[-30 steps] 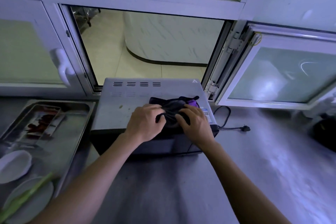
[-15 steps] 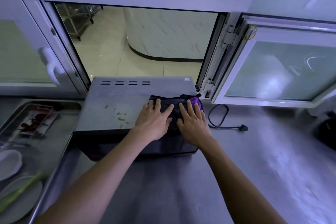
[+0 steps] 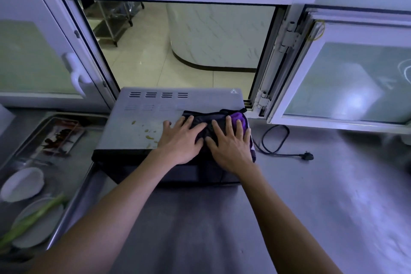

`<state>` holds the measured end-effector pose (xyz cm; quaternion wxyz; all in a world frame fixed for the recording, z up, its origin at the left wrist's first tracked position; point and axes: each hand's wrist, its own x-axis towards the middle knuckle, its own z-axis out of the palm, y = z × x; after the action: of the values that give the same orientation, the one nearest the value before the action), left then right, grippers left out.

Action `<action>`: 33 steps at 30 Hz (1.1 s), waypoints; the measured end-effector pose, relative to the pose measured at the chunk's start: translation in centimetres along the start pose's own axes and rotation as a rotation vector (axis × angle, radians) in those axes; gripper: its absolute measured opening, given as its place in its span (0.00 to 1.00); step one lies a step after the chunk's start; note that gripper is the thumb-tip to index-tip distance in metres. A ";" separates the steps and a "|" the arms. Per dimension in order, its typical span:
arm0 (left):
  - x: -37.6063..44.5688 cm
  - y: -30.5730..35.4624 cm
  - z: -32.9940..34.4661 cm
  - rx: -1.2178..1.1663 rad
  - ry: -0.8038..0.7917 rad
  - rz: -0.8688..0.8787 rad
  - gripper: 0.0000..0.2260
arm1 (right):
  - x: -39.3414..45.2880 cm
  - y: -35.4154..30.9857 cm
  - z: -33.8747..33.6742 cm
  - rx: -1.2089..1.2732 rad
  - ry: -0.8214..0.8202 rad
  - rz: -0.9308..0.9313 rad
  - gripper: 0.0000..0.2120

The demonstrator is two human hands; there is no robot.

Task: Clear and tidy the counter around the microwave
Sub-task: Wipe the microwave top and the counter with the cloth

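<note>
At my far left a metal tray (image 3: pixel 73 187) sits on the tabletop (image 3: pixel 311 207), holding a white bowl (image 3: pixel 22 183), a white plate (image 3: pixel 37 222) with a green stalk (image 3: pixel 31 218) lying across it, and a clear container (image 3: pixel 59 138) with dark red scraps inside. Just right of the tray stands the microwave (image 3: pixel 155 115), its grey top speckled with small yellowish spots (image 3: pixel 148 132) near the front. My left hand (image 3: pixel 181 140) lies flat on that top, fingers straight and spread, its fingertips pressing the left part of a dark cloth (image 3: pixel 204 122) without gripping it. My right hand (image 3: pixel 230 143) lies flat beside it, fingers also straight, pressing down on the right part of the cloth, where a purple side (image 3: pixel 241 118) shows at the far corner and the cloth drapes slightly over the microwave's right edge. Further right, a black power cord (image 3: pixel 275 140) loops on the tabletop and ends in an unplugged plug (image 3: pixel 308 155).
</note>
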<state>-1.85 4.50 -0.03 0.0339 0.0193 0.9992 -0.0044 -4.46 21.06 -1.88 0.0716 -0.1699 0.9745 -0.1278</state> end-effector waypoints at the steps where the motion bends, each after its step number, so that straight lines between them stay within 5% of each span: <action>1: -0.4 -0.7 0.0 -0.021 0.001 -0.005 0.24 | -0.2 -0.6 0.2 0.002 -0.007 -0.002 0.31; 11: -7.3 -13.9 1.1 -0.181 0.154 -0.063 0.20 | 1.2 -9.1 1.5 -0.007 0.033 0.128 0.42; 18: -9.9 -21.7 2.5 -0.175 0.240 -0.058 0.18 | 2.2 -16.7 4.1 -0.111 -0.023 0.141 0.42; 26: -12.1 -26.8 3.6 -0.237 0.249 -0.102 0.16 | 4.6 -24.9 6.0 -0.073 -0.050 0.088 0.41; 33: -11.7 -25.7 3.2 -0.272 0.251 -0.028 0.17 | 5.0 -24.2 6.0 -0.038 -0.034 0.062 0.39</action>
<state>9.07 -21.67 -2.21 -0.0888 0.0009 0.9872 0.1327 -0.44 -4.02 -1.50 0.0888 -0.1429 0.9802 -0.1041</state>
